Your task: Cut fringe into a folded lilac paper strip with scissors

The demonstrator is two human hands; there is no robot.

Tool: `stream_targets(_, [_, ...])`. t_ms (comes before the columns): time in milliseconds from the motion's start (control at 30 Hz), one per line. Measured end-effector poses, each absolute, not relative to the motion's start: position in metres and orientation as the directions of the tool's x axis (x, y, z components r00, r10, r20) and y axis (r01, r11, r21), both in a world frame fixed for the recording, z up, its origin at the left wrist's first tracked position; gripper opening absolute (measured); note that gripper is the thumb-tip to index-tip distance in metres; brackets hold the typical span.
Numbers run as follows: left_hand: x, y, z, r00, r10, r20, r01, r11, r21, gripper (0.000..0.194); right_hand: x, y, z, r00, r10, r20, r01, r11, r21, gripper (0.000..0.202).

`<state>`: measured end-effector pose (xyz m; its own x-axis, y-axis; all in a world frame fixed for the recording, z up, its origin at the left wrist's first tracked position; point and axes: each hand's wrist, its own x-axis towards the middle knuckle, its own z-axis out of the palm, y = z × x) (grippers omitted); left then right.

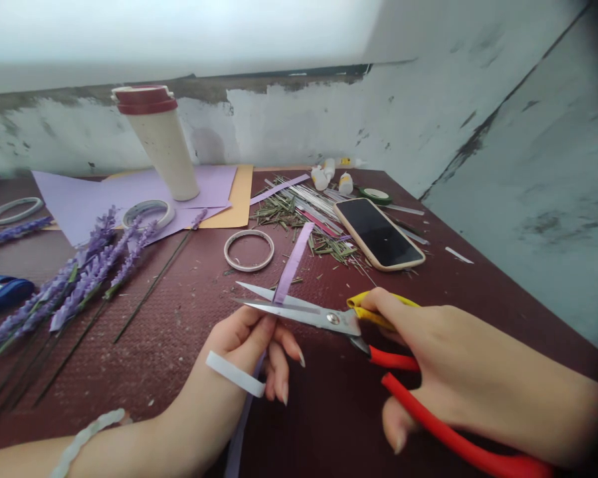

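My left hand (252, 352) pinches a narrow purple paper strip (295, 259) between thumb and forefinger. The strip stands up past the fingertips, and its lower end hangs below the hand. In my right hand (443, 358) are scissors (323, 317) with a yellow handle. Their blades are parted around the strip, just above my left fingertips. Red-handled pliers (396, 360) also sit in my right hand, their jaws mostly hidden behind the scissors. A white strip (234, 374) lies across the back of my left hand.
Purple artificial lavender stems (87, 285) lie at left. A tape roll (249, 251), a phone (379, 232) and a pile of green clippings (279, 211) lie beyond my hands. Behind stand a lidded cup (164, 149) on purple paper (90, 199) and small glue bottles (345, 183).
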<state>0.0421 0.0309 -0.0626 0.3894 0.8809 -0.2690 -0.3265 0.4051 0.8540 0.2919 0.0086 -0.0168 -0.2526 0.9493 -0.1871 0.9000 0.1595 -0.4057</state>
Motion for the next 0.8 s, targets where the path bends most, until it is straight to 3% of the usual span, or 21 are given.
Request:
stream_targets(100, [0.043, 0.033, -0.065, 0.413, 0.876, -0.251, -0.319, 0.397, 0.860, 0.044, 0.290, 0.009, -0.012, -0.218, 0.917, -0.334, 0.896, 0.053, -0.441, 0.068])
stream_targets(300, [0.043, 0.036, -0.064, 0.432, 0.867, -0.248, -0.310, 0.401, 0.862, 0.047, 0.287, 0.009, -0.007, -0.157, 0.895, -0.418, 0.920, -0.022, -0.392, 0.067])
stream_targets(600, [0.045, 0.033, -0.071, 0.373, 0.881, -0.291, -0.264, 0.402, 0.877, 0.054, 0.278, 0.008, -0.007, -0.128, 0.862, -0.490, 0.943, -0.047, -0.328, 0.073])
stream_targets(800, [0.046, 0.035, -0.065, 0.369, 0.880, -0.299, -0.258, 0.406, 0.877, 0.051, 0.275, 0.007, -0.008, -0.141, 0.883, -0.448, 0.940, -0.023, -0.342, 0.061])
